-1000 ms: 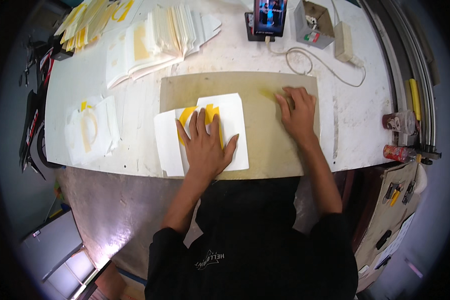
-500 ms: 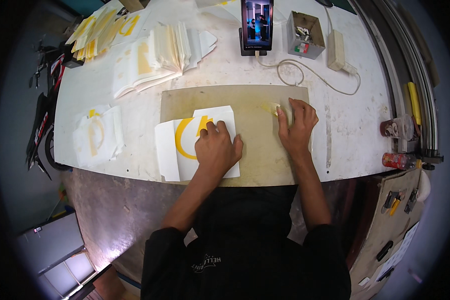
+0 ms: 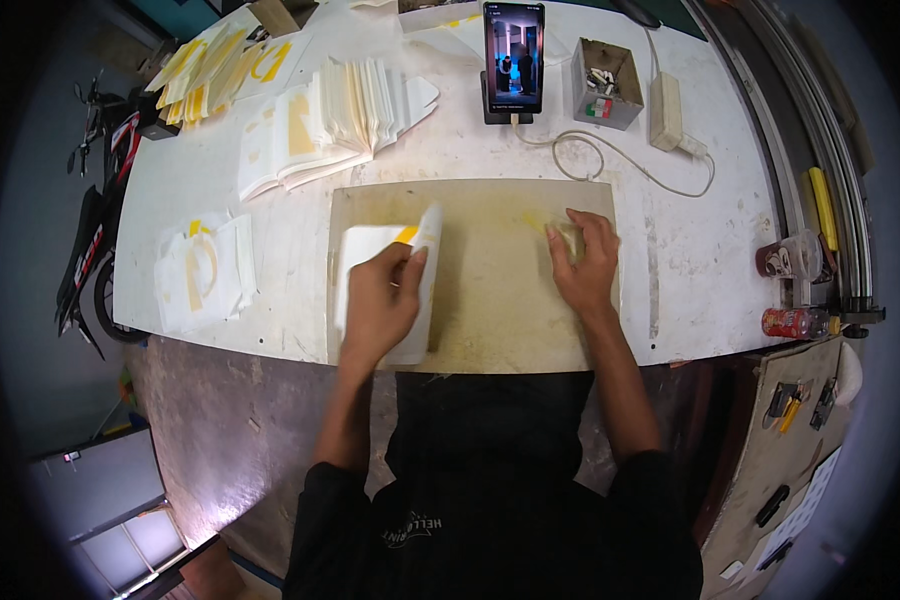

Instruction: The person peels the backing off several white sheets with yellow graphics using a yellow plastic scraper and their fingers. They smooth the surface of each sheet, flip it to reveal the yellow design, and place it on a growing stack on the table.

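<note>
the left hand (image 3: 380,300) has folded the white sheet (image 3: 410,285) over its yellow shape since a moment ago, gripping its edge; the right hand (image 3: 582,262) stays flat on the brown mat (image 3: 490,300).

The left hand (image 3: 378,305) covers much of the white sheet (image 3: 355,250), so only a scrap of its yellow shape shows. The right hand (image 3: 582,262) hides most of a small pale object (image 3: 567,237), too blurred to identify. Contents of the small box (image 3: 606,72) near the surface's far edge are too small to tell.
</note>
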`<action>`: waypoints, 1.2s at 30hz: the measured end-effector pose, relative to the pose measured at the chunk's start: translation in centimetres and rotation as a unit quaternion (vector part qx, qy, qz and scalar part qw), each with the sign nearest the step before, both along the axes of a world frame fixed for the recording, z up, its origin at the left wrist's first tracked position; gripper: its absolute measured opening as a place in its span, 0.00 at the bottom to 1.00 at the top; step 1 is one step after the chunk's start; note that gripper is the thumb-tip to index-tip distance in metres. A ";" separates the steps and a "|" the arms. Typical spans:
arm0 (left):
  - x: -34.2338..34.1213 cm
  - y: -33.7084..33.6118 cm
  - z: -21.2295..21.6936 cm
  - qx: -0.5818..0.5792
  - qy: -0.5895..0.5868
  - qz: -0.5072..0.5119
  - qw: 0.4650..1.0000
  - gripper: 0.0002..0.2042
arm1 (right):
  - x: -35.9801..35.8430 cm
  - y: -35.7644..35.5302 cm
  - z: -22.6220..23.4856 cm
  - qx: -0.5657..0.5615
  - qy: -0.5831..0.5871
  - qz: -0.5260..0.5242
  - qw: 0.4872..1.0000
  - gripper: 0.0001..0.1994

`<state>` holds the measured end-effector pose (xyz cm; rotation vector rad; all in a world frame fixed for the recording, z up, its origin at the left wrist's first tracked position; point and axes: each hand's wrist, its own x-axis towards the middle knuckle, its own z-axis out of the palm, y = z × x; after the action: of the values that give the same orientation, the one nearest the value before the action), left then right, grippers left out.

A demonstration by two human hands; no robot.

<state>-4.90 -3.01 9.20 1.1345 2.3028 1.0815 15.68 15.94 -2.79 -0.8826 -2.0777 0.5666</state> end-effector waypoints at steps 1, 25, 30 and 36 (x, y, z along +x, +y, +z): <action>-0.2 -1.2 0.8 0.079 -0.107 0.014 0.991 0.12 | -0.4 -0.7 0.7 -0.108 0.052 0.040 0.992 0.26; -17.3 -14.8 -9.3 0.643 -0.560 -0.094 0.514 0.32 | -20.9 -9.4 13.4 -0.410 0.136 0.273 0.860 0.13; -19.3 -3.3 -8.8 0.487 -0.488 0.065 0.721 0.23 | -32.5 -5.5 17.4 -0.391 0.203 0.324 0.837 0.16; -19.4 7.2 -8.0 0.245 -0.009 0.206 0.947 0.33 | -41.2 -0.8 15.6 -0.421 0.116 0.247 0.865 0.20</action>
<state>-24.31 4.23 1.22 0.7944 2.3846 1.8924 -25.52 15.13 12.78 -0.6574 -1.7972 1.8572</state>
